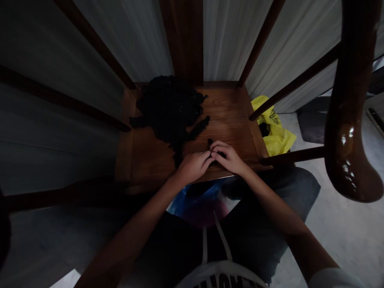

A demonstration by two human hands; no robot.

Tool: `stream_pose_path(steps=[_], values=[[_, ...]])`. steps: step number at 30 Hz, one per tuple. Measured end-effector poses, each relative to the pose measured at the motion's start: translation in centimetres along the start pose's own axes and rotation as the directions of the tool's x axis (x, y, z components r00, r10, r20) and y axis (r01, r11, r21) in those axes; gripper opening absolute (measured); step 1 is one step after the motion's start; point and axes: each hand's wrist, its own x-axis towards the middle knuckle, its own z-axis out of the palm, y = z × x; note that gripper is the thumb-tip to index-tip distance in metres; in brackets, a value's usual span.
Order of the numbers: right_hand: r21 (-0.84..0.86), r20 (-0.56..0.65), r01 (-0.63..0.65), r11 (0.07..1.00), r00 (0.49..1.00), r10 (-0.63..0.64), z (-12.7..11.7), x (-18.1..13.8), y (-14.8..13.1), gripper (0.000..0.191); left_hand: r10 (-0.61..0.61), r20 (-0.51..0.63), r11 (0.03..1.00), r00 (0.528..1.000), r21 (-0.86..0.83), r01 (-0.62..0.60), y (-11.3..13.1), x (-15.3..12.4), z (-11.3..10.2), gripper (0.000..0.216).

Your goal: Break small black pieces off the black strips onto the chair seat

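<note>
Both of my hands rest on the front edge of a wooden chair seat. My left hand and my right hand meet fingertip to fingertip, with fingers closed on a small black piece that pokes out between them. A heap of black pieces lies on the back left of the seat. One longer black strand trails from the heap toward my hands.
A yellow plastic bag lies on the floor to the right of the seat. A blue and pink bag sits under my hands, in front of my lap. Dark chair rails cross the view, and a glossy armrest hangs at right.
</note>
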Motion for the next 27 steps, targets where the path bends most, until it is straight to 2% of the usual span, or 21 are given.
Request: stream_pose_path(steps=[4, 8, 10, 14, 17, 19, 21, 23, 25, 27], values=[[-0.022, 0.112, 0.027, 0.999, 0.993, -0.025, -0.2, 0.2, 0.5, 0.023, 0.070, 0.023, 0.997, 0.997, 0.039, -0.071, -0.1, -0.2, -0.2, 0.036], [-0.033, 0.256, 0.057, 0.998, 0.966, -0.046, -0.7, 0.4, 0.6, 0.022, 0.087, 0.061, 0.991, 0.994, -0.111, -0.080, -0.3, -0.2, -0.4, 0.036], [0.012, 0.269, 0.056, 0.998, 0.962, -0.058, -0.7, 0.4, 0.5, 0.021, 0.078, 0.089, 0.964, 0.993, -0.260, -0.052, -0.4, -0.1, -0.6, 0.037], [0.159, 0.282, 0.006, 0.987, 0.958, -0.051, -0.5, 0.3, 0.2, 0.022, 0.071, 0.195, 0.843, 0.978, -0.536, 0.046, -0.4, 0.0, -1.0, 0.038], [0.279, 0.348, -0.075, 0.957, 0.937, -0.028, -0.3, 0.0, 0.0, 0.022, 0.040, 0.263, 0.777, 0.964, -0.614, 0.136, -0.7, -0.1, -1.3, 0.034], [0.373, 0.349, -0.152, 0.915, 0.937, 0.013, -0.2, -0.1, 0.1, 0.022, 0.003, 0.258, 0.764, 0.966, -0.623, 0.164, -1.2, -0.1, -1.5, 0.033], [0.434, 0.311, -0.212, 0.875, 0.948, 0.076, -0.2, -0.1, 0.3, 0.022, -0.027, 0.206, 0.782, 0.978, -0.605, 0.149, -1.6, -0.1, -1.7, 0.033], [0.397, 0.203, -0.209, 0.894, 0.970, 0.137, -0.3, 0.0, 0.6, 0.020, -0.068, 0.134, 0.797, 0.989, -0.589, 0.134, -1.8, -0.1, -1.9, 0.034], [0.203, 0.017, -0.136, 0.970, 0.991, 0.136, -0.6, 0.2, 0.9, 0.018, -0.129, 0.074, 0.793, 0.989, -0.592, 0.148, -1.8, -0.1, -2.1, 0.034], [-0.066, -0.146, -0.084, 0.994, 0.986, 0.074, -1.0, 0.4, 1.3, 0.012, -0.176, 0.043, 0.775, 0.984, -0.610, 0.165, -1.7, 0.0, -2.1, 0.033]])
